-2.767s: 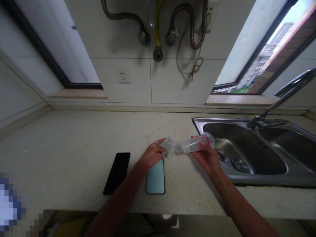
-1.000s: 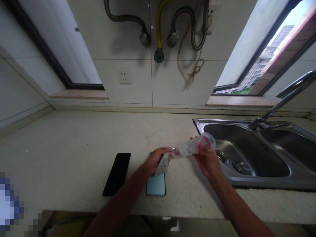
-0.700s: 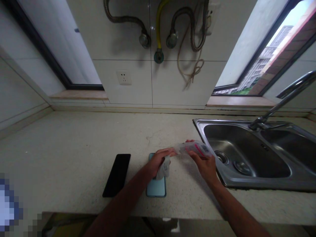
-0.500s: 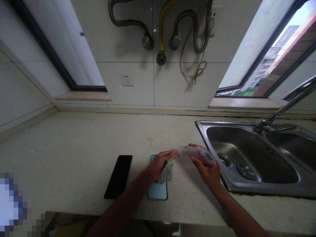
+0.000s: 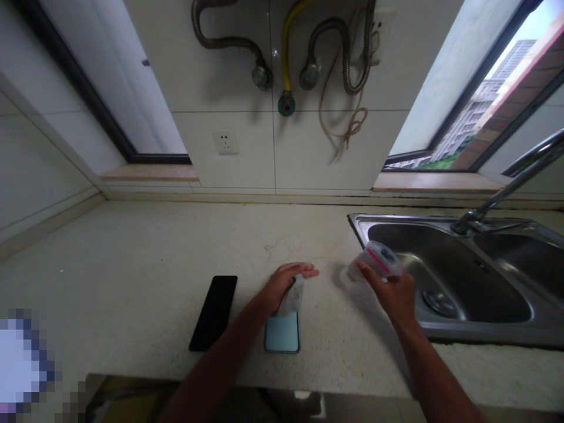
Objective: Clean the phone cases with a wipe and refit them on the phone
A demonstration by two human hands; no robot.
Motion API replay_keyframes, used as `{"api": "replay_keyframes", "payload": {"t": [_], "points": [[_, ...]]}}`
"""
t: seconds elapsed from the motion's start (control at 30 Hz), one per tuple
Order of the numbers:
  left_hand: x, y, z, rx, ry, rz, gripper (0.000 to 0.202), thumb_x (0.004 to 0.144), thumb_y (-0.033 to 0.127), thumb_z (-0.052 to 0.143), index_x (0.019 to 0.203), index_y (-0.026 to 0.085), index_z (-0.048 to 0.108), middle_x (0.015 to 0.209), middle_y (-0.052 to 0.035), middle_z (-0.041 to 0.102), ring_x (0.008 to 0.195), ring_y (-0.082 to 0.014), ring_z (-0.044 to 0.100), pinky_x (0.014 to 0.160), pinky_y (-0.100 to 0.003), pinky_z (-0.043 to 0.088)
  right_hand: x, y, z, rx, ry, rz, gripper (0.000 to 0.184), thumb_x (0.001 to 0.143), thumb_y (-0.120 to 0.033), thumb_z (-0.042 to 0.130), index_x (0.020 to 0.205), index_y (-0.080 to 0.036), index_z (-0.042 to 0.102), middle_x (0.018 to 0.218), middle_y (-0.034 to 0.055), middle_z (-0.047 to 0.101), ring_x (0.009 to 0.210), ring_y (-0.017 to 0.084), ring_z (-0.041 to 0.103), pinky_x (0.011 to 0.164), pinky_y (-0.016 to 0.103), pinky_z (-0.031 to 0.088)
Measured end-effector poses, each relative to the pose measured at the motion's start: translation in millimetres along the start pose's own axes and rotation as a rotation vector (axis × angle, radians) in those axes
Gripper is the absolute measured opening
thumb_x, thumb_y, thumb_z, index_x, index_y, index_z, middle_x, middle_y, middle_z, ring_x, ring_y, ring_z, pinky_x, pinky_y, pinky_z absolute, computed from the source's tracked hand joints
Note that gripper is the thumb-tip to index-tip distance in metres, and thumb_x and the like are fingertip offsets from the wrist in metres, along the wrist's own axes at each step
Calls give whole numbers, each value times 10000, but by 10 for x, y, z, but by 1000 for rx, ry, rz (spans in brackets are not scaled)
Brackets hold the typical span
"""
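My right hand (image 5: 399, 296) grips a clear plastic bag (image 5: 379, 258) with a pink stripe, raised over the counter by the sink's left edge. The bag's lower end looks smeared. My left hand (image 5: 286, 282) holds a small whitish, translucent packet (image 5: 291, 298) under the thumb side, with its fingers stretched to the right. Exactly what the packet is, I cannot make out. Beneath the left hand lies a pale blue phone (image 5: 282, 335), its upper part hidden by hand and packet. A black phone (image 5: 214, 311) lies flat to the left of it.
A steel double sink (image 5: 476, 329) with a chrome faucet (image 5: 506, 191) is set into the speckled counter (image 5: 132, 264) on the right. Hoses and a yellow pipe (image 5: 286, 53) hang on the tiled wall, above a socket (image 5: 226, 141). Windows stand at both sides.
My right hand has moved right with the plastic bag, away from the left hand, and the bag is tilted differently. My left hand has shifted slightly left with the packet.
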State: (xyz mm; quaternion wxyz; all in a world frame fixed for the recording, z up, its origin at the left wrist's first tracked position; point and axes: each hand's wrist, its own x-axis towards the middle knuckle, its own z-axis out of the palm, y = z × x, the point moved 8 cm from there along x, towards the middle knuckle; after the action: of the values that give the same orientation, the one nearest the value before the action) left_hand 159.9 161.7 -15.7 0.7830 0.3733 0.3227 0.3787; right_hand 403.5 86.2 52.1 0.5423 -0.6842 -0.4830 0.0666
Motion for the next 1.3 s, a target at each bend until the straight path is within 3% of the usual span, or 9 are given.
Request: {"api": "replay_keyframes", "payload": {"t": [0.27,0.5,0.63,0.7,0.77,0.87,0.97,1.1,1.3], "points": [[50,284,-275,-108,121,108,256,757,268,696,968,123,703,1003,-134,739,744,-157,648,569,-225,455,62,133,282,-24,-272,-12,378,744,-529,728,915,-191,734,745,44,753,622,222,687,569,327,538],[-48,431,-210,-138,69,187,308,741,181,681,1044,129,676,1060,-116,711,759,-144,634,595,-230,480,107,213,280,286,-235,84,703,614,-431,863,1239,-226,614,1080,96,736,888,265,718,760,411,590],[-50,456,-196,-134,48,223,261,817,258,633,1043,138,681,1029,-110,714,693,-127,605,567,-228,463,70,-47,-46,502,145,-63,549,725,-398,798,1205,-225,594,1181,103,683,1086,267,667,976,492,514],[-48,468,-190,-135,32,237,273,853,308,599,1056,145,682,1033,-109,713,659,-121,589,557,-231,455,-127,-212,-347,499,469,-186,412,761,-377,773,1112,-222,622,1052,73,694,979,248,689,960,496,522],[-53,472,-178,-138,10,233,299,873,340,583,1087,153,676,1053,-108,709,675,-126,596,566,-232,453,-312,-374,-468,500,535,-222,313,792,-330,756,1066,-233,639,933,42,685,821,212,690,865,450,570],[-85,459,-112,-155,-69,191,361,889,399,569,1144,162,662,1103,-116,697,765,-155,629,632,-258,479,-426,-753,-147,559,-25,-277,221,858,-261,694,1078,-263,675,932,39,694,745,180,690,744,363,599],[-144,449,-6,-164,-197,155,461,889,465,568,1237,167,624,1180,-135,670,909,-204,650,745,-307,503,-583,-965,396,542,-574,-225,486,865,-272,695,1330,-305,558,1221,95,665,1018,237,684,860,404,585],[-174,454,24,-135,-298,168,551,840,482,640,1307,197,581,1325,-135,586,1054,-248,622,824,-345,506,-526,-882,1033,632,-844,-33,532,858,-402,688,1356,-313,524,1417,86,544,1260,245,555,1024,444,486],[-110,470,-137,-39,-214,201,511,831,454,676,1276,219,591,1356,-140,560,1089,-246,611,843,-339,497,-497,-554,1461,661,-917,327,624,703,-434,806,1249,-232,582,1085,62,658,819,155,648,696,295,528]]}}
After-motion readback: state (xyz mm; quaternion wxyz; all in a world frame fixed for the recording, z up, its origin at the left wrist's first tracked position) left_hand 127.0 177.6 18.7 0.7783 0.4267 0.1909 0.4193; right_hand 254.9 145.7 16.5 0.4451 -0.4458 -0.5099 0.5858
